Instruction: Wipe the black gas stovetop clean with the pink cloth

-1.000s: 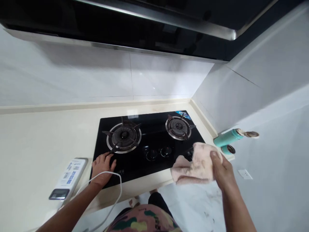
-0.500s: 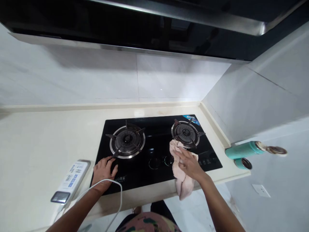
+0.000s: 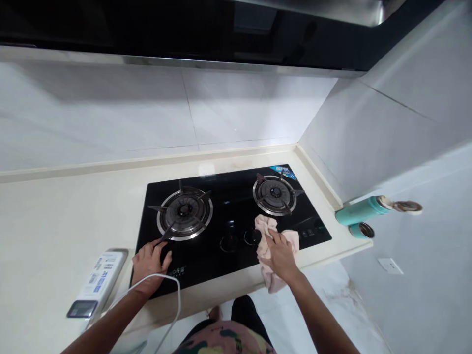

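Observation:
A black glass gas hob point(image 3: 224, 211) with two burners is set into a cream countertop point(image 3: 62, 221). My right hand point(image 3: 280, 255) presses a pale pink cloth point(image 3: 266, 236) onto the hob's front right part, beside the two control knobs point(image 3: 241, 240); the cloth's lower end hangs over the counter's front edge. My left hand point(image 3: 149, 258) rests on the hob's front left corner, fingers slightly spread, just below the left burner point(image 3: 184, 214). It holds nothing.
A white power strip point(image 3: 96, 282) lies on the counter to the left, its white cable point(image 3: 173, 295) looping over my left wrist. A teal flask point(image 3: 359, 211) and its cup point(image 3: 361, 230) lie at the counter's right end. A range hood point(image 3: 221, 29) hangs overhead.
My right hand brought the cloth from the air at the right down onto the hob, then slid it a little toward the front edge. My left hand stayed put.

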Available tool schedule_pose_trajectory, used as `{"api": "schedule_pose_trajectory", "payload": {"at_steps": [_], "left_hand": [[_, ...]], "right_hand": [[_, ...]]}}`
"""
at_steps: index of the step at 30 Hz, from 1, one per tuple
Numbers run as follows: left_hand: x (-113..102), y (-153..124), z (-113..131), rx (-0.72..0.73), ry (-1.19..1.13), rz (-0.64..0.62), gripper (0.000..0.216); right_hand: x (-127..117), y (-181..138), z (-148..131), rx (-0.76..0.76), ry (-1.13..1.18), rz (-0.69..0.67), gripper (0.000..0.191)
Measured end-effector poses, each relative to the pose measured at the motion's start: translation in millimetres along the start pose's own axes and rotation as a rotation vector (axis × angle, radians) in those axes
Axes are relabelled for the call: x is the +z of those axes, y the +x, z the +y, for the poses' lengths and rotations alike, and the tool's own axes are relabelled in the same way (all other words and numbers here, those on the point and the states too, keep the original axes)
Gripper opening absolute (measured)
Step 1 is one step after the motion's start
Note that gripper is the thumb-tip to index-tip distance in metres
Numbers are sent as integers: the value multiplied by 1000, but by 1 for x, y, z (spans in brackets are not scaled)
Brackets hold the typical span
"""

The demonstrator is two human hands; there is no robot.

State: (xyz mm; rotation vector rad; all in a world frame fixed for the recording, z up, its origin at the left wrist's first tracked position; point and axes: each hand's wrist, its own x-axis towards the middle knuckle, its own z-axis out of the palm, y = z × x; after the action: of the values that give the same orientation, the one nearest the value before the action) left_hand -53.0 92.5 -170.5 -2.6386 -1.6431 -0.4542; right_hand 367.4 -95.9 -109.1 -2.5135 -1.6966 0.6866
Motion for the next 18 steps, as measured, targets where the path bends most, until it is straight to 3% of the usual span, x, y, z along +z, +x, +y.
{"api": "schedule_pose_trajectory", "payload": {"at_steps": [2, 5, 8, 10, 13, 16, 18], "left_hand": [[0, 0, 1, -3, 4, 0, 41], [1, 1, 1, 1, 13, -7, 43], [2, 1, 1, -6, 5, -9, 43], [4, 1, 0, -5, -12, -4, 42], [5, 1, 0, -3, -10, -2, 43], [5, 1, 0, -7, 20, -17, 46], [5, 1, 0, 1, 26, -19, 48]], "right_hand": [[20, -33, 8, -27, 79, 109, 50], [51, -91, 27, -1, 247, 90, 43], [77, -147, 53, 225, 362, -114, 46], [81, -172, 73, 409, 374, -137, 49], [54, -183, 98, 514, 493, 58, 57], [-7, -167, 111, 477, 656, 252, 62], [-51, -146, 116, 524, 636, 411, 62]]}}
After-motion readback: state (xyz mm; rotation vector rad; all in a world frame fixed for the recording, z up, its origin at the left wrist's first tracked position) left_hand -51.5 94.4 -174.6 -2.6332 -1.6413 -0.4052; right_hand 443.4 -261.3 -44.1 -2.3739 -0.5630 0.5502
